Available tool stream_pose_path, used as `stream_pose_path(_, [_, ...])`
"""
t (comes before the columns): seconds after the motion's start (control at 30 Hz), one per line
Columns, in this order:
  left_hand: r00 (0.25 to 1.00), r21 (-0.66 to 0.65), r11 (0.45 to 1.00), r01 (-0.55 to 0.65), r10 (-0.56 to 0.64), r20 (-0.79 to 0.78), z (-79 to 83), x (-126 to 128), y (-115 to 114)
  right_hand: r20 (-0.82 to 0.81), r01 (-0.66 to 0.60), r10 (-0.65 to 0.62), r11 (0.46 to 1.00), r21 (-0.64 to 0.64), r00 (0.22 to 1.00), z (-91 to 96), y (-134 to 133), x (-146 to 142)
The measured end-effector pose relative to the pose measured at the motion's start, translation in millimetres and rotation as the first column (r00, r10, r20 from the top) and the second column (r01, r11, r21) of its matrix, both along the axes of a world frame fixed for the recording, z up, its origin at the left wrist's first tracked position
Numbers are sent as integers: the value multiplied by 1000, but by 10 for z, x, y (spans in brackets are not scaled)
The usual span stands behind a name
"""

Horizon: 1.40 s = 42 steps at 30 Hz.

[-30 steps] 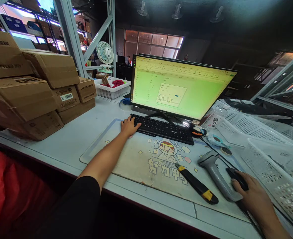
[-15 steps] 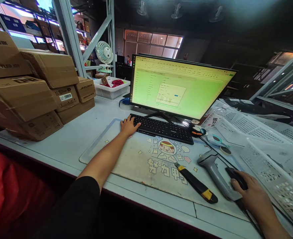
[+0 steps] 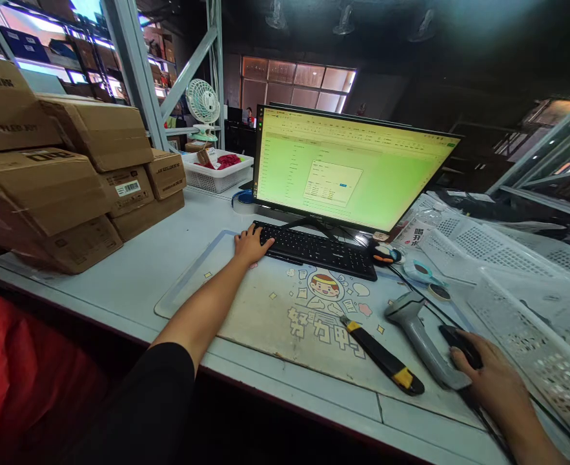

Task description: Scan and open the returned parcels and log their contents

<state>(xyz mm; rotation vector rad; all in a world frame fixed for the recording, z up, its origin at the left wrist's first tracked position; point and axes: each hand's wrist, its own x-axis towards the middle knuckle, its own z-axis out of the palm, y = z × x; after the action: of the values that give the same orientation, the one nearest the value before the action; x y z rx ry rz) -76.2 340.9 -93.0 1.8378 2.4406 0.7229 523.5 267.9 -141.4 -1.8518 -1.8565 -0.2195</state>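
My left hand (image 3: 250,245) rests with fingers spread on the left end of a black keyboard (image 3: 323,250). At the right, my right hand (image 3: 492,374) is curled over a black computer mouse (image 3: 460,344). Just left of the mouse lies a grey barcode scanner (image 3: 423,336). A black and yellow utility knife (image 3: 381,356) lies on the cartoon desk mat (image 3: 255,316), apart from both hands. Behind the keyboard stands a monitor (image 3: 285,174) showing a spreadsheet with a small dialog window open.
Cardboard boxes (image 3: 66,194) are stacked on the left of the table (image 3: 168,239). White perforated baskets (image 3: 531,336) crowd the right side. A tape roll (image 3: 417,271) and a penguin figure (image 3: 384,253) sit near the keyboard. Farther back are a white basket (image 3: 217,175) and a fan (image 3: 203,103).
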Motion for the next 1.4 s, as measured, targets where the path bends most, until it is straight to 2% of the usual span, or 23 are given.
stream_pose_path(0.13, [1000, -6, 1000, -2, 2, 1, 5, 0, -5, -91, 14, -20, 998, -60, 996, 31, -10, -24])
stream_pose_path(0.47, [1000, -8, 1000, 7, -7, 4, 21, 0, -3, -123, 2, -6, 999, -35, 992, 60, 20, -57])
stream_pose_path(0.87, [1000, -5, 1000, -5, 5, 0, 32, 19, -19, -71, -21, 20, 999, -24, 997, 16, 8, -21])
stream_pose_path(1.4, [1000, -6, 1000, 3, -3, -11, -13, -15, 15, -93, -26, 26, 1000, -6, 995, 3, 5, -6])
